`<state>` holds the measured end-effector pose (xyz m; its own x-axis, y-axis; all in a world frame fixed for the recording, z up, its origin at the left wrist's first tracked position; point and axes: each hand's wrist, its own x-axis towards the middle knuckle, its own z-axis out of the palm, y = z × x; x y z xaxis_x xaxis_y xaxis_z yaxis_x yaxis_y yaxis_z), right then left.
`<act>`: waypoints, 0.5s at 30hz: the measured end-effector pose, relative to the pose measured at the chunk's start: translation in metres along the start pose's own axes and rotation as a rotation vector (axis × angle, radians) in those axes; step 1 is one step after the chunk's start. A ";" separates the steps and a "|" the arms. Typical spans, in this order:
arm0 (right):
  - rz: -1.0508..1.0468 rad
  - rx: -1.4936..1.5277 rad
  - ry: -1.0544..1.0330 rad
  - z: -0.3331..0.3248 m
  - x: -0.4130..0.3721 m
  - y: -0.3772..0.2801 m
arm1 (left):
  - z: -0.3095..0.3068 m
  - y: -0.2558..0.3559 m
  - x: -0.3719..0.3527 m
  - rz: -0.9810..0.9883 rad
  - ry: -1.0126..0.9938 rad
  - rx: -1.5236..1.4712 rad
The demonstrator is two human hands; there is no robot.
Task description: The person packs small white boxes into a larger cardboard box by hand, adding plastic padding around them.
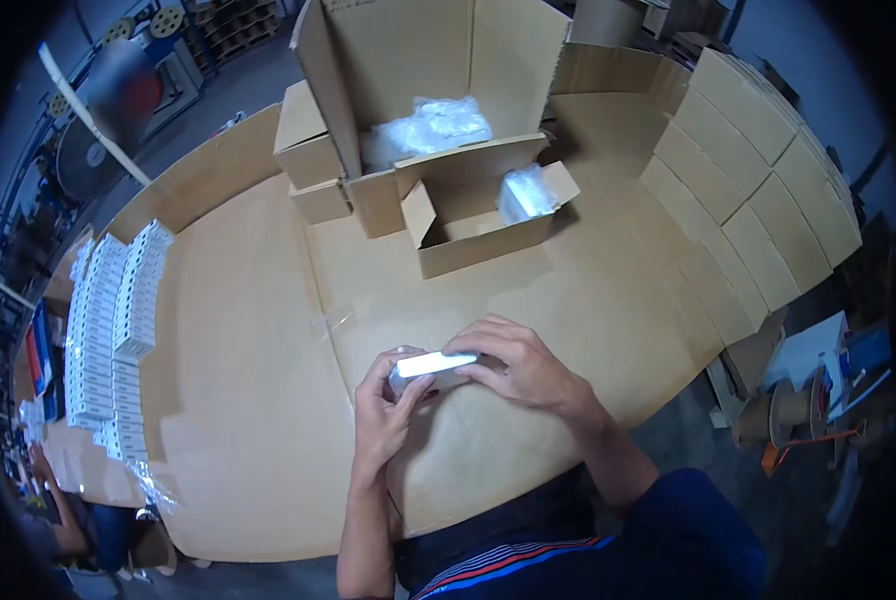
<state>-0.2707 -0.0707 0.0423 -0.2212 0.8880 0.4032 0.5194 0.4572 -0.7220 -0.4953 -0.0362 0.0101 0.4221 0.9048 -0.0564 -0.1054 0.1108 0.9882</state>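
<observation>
A cardboard-covered tabletop (238,400) spans the view. At its far side stands a large open carton (408,50) with clear-wrapped packs (433,127) inside. Brown boxes (758,190) are stacked along the right edge, and long rows of small white boxes (98,330) line the left. A smaller open box (483,250) sits just in front of the carton, a plastic-wrapped bundle (528,195) at its right end. Near the front edge, the left hand (380,405) and right hand (518,370) both have their grip closed on a white item (433,364), held between them above the tabletop.
</observation>
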 end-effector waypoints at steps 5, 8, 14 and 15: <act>-0.090 -0.105 -0.134 -0.040 0.008 -0.001 | 0.013 0.012 0.024 0.069 -0.113 0.124; 0.004 -0.225 0.047 -0.068 0.016 0.000 | 0.028 0.012 0.048 0.241 0.079 0.398; 0.052 -0.324 0.668 -0.085 0.045 0.038 | 0.029 0.007 0.085 0.394 0.047 1.050; 0.059 -0.333 0.683 -0.083 0.050 0.046 | 0.029 0.002 0.090 0.437 0.061 1.126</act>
<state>-0.1894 -0.0091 0.0760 0.3185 0.6330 0.7056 0.7602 0.2741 -0.5891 -0.4312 0.0339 0.0112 0.5002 0.7976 0.3371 0.6275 -0.6021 0.4936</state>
